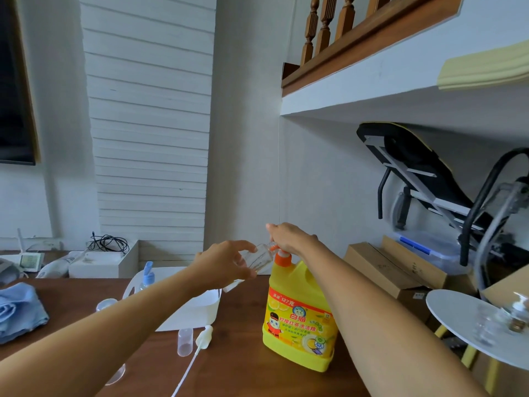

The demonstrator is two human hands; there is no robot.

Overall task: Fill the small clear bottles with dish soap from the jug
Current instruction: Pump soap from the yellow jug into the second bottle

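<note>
On the wooden table (pixel 243 353), nearest me, a loose white pump head (pixel 204 337) lies on its side with its tube trailing off, just beside a small clear container (pixel 184 340) that stands upright. The yellow jug (pixel 297 319) stands to their right on the table. The person's right hand (pixel 292 239) is draped over its orange pump (pixel 282 255), fingers bent down around the top. The left hand (pixel 226 260) pinches a small clear bottle (pixel 259 257), tilted, with its mouth up at the pump spout. Behind the left arm sits a white tub (pixel 200 308), and a blue cloth (pixel 17 310) lies far left. On the right, a round white tray (pixel 440 310) carries more clear bottles (pixel 486 325). Cardboard boxes (pixel 395 270) are stacked by the wall.
</note>
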